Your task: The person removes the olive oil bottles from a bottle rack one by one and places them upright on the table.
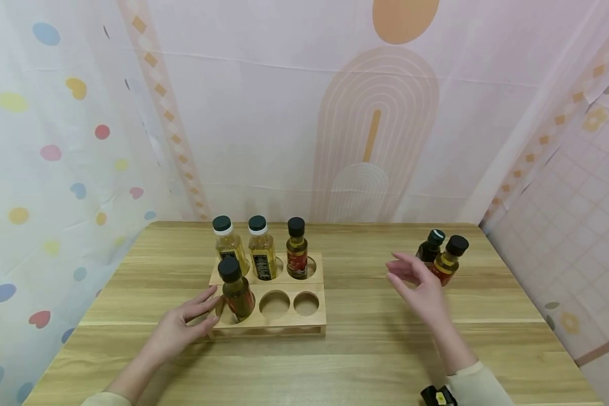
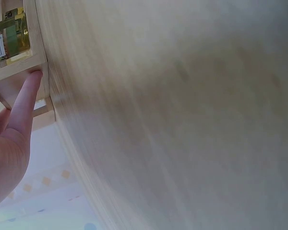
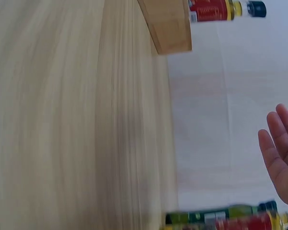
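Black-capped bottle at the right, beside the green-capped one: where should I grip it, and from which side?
Probably best to take the bottle just below its cap, bringing the right hand in from the near right. It stands upright and narrows toward the cap, while the green-capped bottle crowds its far left side.

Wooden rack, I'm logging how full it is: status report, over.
Left hand touching left end of wooden rack; right hand empty. Four bottles racked, two front holes unfilled. Head view: right hand partly hiding two outside bottles.
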The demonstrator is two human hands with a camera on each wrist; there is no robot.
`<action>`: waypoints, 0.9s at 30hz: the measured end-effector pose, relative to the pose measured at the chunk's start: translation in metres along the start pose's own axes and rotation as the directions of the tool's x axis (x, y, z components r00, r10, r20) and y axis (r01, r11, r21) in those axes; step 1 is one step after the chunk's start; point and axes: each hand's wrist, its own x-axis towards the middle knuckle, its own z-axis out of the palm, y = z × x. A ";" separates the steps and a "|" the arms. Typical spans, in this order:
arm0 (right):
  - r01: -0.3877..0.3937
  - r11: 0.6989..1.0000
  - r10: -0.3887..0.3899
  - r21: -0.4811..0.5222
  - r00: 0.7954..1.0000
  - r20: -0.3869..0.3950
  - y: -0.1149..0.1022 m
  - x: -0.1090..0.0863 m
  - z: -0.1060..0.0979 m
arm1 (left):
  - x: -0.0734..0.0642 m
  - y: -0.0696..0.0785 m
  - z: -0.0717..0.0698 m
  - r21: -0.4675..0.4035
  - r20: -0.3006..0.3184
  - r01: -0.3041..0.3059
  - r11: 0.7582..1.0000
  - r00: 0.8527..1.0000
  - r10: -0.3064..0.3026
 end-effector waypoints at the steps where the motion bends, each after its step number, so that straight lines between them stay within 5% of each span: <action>1: 0.001 1.000 -0.001 0.002 1.000 0.009 -0.001 0.001 0.004 | 0.000 0.000 0.000 0.000 0.000 0.001 1.000 1.000 -0.001; 14: -0.040 0.997 0.027 0.070 0.984 0.177 -0.017 0.008 0.057 | 0.000 0.000 0.001 0.010 0.007 0.009 1.000 1.000 -0.010; 27: 0.047 0.991 -0.083 0.125 0.949 0.304 -0.031 0.011 0.102 | 0.001 0.000 -0.001 0.006 0.022 0.019 1.000 1.000 -0.020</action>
